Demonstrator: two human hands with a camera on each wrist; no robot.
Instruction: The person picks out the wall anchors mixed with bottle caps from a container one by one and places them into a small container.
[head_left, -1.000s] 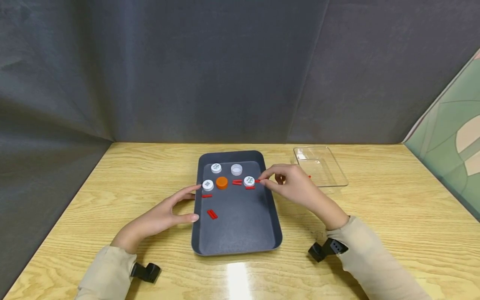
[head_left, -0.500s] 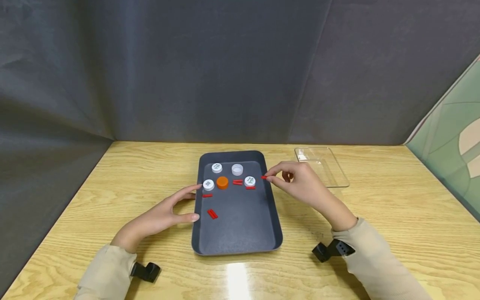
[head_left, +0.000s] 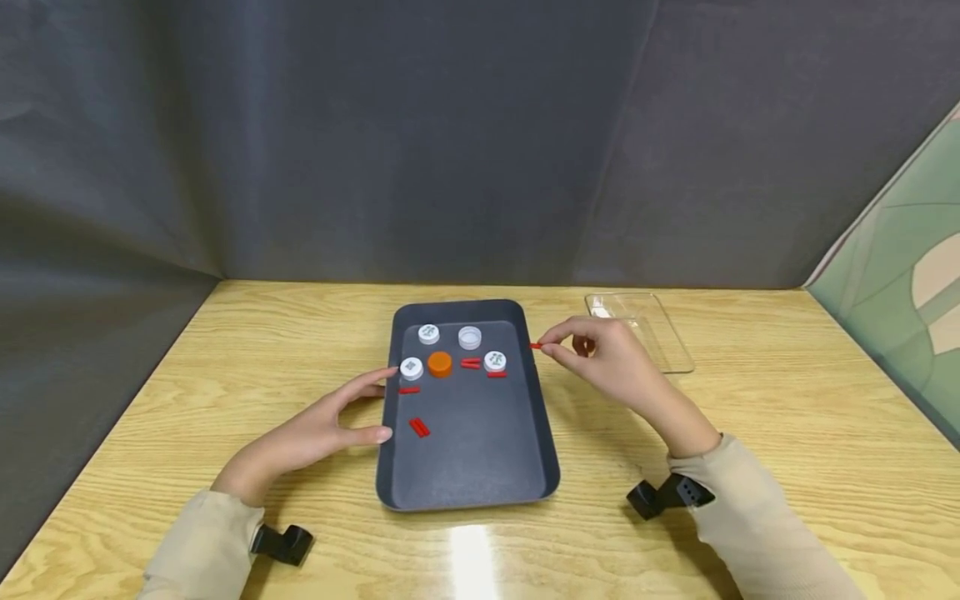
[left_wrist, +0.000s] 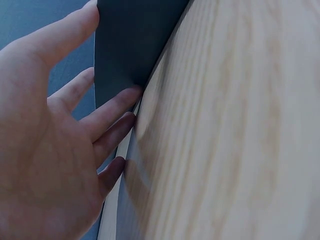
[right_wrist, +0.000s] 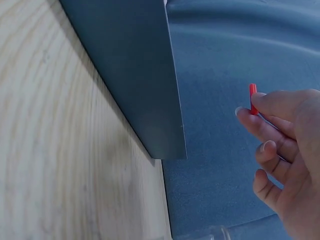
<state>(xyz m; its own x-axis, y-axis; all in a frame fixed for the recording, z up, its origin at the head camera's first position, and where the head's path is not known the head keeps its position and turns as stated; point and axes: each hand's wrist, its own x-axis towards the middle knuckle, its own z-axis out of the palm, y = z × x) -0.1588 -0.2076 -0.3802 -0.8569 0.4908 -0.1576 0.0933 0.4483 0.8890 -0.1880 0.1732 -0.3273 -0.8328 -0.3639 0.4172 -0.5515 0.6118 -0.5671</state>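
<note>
My right hand [head_left: 611, 358] pinches a small red stick [right_wrist: 253, 99] between thumb and index finger, just beyond the right rim of the dark grey tray [head_left: 472, 467]. The other fingers of that hand are bent. My left hand [head_left: 315, 433] spreads along the tray's left side, its fingertips at the wall. Inside the tray lie an orange cap [head_left: 439, 364], an upturned white cap [head_left: 469, 337] and several printed white caps, one [head_left: 495, 361] at the right. Several more red sticks lie about them, with a pair [head_left: 419, 427] farther down on the left.
A clear plastic box [head_left: 660, 333] stands behind my right hand, partly covered by it. The tray lies on a light wooden table [head_left: 300, 333]. A dark cloth [head_left: 420, 142] hangs along the back, and a green patterned panel [head_left: 892, 275] rises at the right.
My right hand has drawn the red stick from beside the right-hand white cap up and rightward, past the tray's right rim. My left hand keeps its place at the tray's left side.
</note>
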